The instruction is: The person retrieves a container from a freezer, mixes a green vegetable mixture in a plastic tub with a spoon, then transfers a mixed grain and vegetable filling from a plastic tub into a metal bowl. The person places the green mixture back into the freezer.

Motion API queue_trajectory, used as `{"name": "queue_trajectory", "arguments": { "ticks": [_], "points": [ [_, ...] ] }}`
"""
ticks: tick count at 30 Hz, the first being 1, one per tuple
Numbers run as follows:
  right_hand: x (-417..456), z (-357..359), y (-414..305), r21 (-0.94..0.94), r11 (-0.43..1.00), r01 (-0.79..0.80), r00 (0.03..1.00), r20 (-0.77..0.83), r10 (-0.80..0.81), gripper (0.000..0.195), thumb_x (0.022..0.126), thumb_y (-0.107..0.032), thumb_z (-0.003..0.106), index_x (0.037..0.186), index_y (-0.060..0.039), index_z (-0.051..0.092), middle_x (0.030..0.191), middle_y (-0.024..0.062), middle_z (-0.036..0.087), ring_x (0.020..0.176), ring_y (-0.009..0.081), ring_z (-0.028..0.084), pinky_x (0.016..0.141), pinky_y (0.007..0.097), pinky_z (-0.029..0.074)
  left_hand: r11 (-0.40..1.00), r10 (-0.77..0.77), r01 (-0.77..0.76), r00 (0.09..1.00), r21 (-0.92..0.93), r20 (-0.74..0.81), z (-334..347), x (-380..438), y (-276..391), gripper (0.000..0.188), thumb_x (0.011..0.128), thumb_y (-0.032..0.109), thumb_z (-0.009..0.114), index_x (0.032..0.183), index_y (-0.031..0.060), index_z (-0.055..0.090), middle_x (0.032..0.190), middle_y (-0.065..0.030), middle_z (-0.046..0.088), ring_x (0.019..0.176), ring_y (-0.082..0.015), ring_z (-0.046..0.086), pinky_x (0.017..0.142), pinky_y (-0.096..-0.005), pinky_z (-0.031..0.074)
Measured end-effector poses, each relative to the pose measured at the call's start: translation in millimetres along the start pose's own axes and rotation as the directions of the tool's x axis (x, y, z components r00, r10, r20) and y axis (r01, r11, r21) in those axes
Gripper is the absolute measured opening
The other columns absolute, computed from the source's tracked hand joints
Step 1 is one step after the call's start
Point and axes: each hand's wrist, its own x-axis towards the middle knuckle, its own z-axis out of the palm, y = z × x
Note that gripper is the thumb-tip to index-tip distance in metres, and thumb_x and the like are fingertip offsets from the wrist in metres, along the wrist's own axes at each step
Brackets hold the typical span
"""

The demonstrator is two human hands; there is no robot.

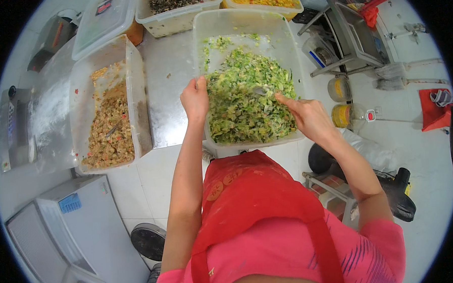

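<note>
Before me a clear plastic tub [244,21] holds chopped green vegetables [255,110], paler and drier towards the back and darker at the front. My left hand [195,99] grips the tub's left rim, thumb on top. Over the right part of the tub, my right hand [312,118] is shut on a metal spoon [261,90]; its bowl rests in the greens and its handle is mostly hidden by the fingers. Bits of leaf cling to the tub's inner walls.
Left on the steel table [167,87] stands a tub [139,103] of brown chopped filling with a utensil in it. Behind are a lidded tub [105,21], a dark-filled tub [181,18] and a yellow-filled tub [262,7]. A white freezer [89,223] stands lower left; a metal rack [343,34] is at right.
</note>
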Motion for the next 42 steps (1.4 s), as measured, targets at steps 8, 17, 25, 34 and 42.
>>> {"name": "queue_trajectory", "arguments": {
  "ticks": [8, 17, 25, 34, 42],
  "points": [
    [-24, 14, 9, -0.045, 0.991, -0.124, 0.992, 0.028, 0.125, 0.055, 0.077, 0.003, 0.056, 0.129, -0.015, 0.054, 0.068, 0.018, 0.058, 0.06, 0.0371, 0.057, 0.056, 0.0442, 0.046, 0.999, 0.03, -0.03, 1.0, 0.011, -0.005, -1, 4, -8, 0.039, 0.09, 0.034, 0.051, 0.076, -0.0027, 0.055, 0.059, -0.0164, 0.051, 0.056, -0.0236, 0.041, 0.06, -0.0382, 0.041],
    [-39, 27, 39, -0.019, 0.995, -0.098, 0.995, 0.003, 0.098, 0.048, 0.081, -0.001, 0.055, 0.126, -0.0156, 0.056, 0.063, 0.0177, 0.057, 0.058, 0.0358, 0.057, 0.056, 0.0438, 0.045, 0.999, 0.006, -0.008, 0.999, 0.034, 0.05, 2, 9, -10, 0.038, 0.091, 0.034, 0.051, 0.081, -0.0023, 0.058, 0.059, -0.0126, 0.052, 0.057, -0.0197, 0.043, 0.06, -0.0361, 0.041],
    [-5, 28, 28, -0.098, 0.989, -0.113, 0.992, 0.039, 0.118, 0.054, 0.073, -0.001, 0.056, 0.125, -0.0138, 0.057, 0.065, 0.018, 0.059, 0.059, 0.0336, 0.058, 0.056, 0.0429, 0.046, 0.998, 0.051, -0.052, 0.998, 0.03, 0.037, 1, 10, -16, 0.037, 0.09, 0.031, 0.052, 0.076, -0.0029, 0.054, 0.058, -0.0117, 0.046, 0.057, -0.019, 0.039, 0.058, -0.037, 0.039],
    [-61, 10, 39, -0.281, 0.934, -0.219, 0.923, 0.252, 0.292, 0.05, 0.074, 0.0, 0.055, 0.121, -0.0149, 0.06, 0.066, 0.0164, 0.061, 0.063, 0.0343, 0.06, 0.057, 0.0445, 0.047, 0.999, 0.011, -0.011, 1.0, 0.049, -0.005, -1, 2, -8, 0.035, 0.089, 0.029, 0.053, 0.076, -0.0034, 0.054, 0.058, -0.012, 0.046, 0.056, -0.0181, 0.038, 0.057, -0.036, 0.039],
    [9, -52, 51, -0.107, 0.982, -0.158, 0.986, 0.038, 0.162, 0.042, 0.078, 0.002, 0.051, 0.116, -0.0117, 0.063, 0.07, 0.02, 0.062, 0.069, 0.0381, 0.061, 0.063, 0.0473, 0.048, 1.0, -0.003, 0.003, 1.0, 0.023, 0.005, -5, -2, -4, 0.03, 0.089, 0.027, 0.054, 0.083, -0.0025, 0.059, 0.056, -0.0093, 0.05, 0.054, -0.016, 0.041, 0.055, -0.0338, 0.04]
  ]
}}
